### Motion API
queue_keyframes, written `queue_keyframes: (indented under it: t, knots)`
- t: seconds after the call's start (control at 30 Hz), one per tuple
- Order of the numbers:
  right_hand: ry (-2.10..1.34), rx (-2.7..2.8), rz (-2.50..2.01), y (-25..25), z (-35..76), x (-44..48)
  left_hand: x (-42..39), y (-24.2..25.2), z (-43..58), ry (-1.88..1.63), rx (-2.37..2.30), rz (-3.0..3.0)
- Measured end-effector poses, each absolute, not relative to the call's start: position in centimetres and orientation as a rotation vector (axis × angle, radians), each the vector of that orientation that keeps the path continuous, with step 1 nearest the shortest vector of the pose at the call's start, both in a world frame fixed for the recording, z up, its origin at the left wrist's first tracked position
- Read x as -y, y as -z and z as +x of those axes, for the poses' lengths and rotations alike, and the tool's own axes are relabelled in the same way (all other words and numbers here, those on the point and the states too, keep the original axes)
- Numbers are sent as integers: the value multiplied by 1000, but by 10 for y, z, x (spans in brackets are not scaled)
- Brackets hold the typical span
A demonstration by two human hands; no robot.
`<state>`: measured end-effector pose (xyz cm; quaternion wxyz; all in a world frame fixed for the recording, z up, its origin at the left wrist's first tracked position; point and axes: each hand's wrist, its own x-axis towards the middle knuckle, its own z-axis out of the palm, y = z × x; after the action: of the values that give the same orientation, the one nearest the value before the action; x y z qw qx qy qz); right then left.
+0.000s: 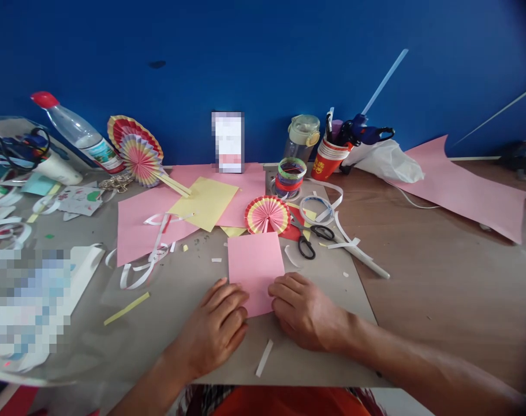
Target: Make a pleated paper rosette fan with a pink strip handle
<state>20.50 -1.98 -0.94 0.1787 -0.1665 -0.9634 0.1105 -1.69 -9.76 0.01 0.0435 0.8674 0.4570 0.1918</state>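
Observation:
A small pink paper sheet (254, 266) lies on the grey mat (180, 289) in front of me. My left hand (219, 326) rests on the sheet's near left corner with its fingers curled down onto the paper. My right hand (303, 309) presses the near right corner, fingers bent and held together. Both hands pinch the sheet's near edge against the mat. Just beyond the sheet lie a small round pleated paper fan (267, 214) and black scissors (311, 237).
Pink (145, 222) and yellow (206, 202) sheets, white paper strips (144, 268) and scraps cover the mat. At the back stand a larger fan (135, 150), a tilted bottle (78, 134), tape rolls (291, 176), a jar (303, 136), a red cup of tools (329, 159). A big pink sheet (466, 190) lies right.

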Motion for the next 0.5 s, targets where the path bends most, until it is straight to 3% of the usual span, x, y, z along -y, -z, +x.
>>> queue_keyframes:
  t: [0.5]
  knots:
    - [-434, 2805, -466, -1, 216, 19, 96, 3, -19, -724, -1402, 2582]
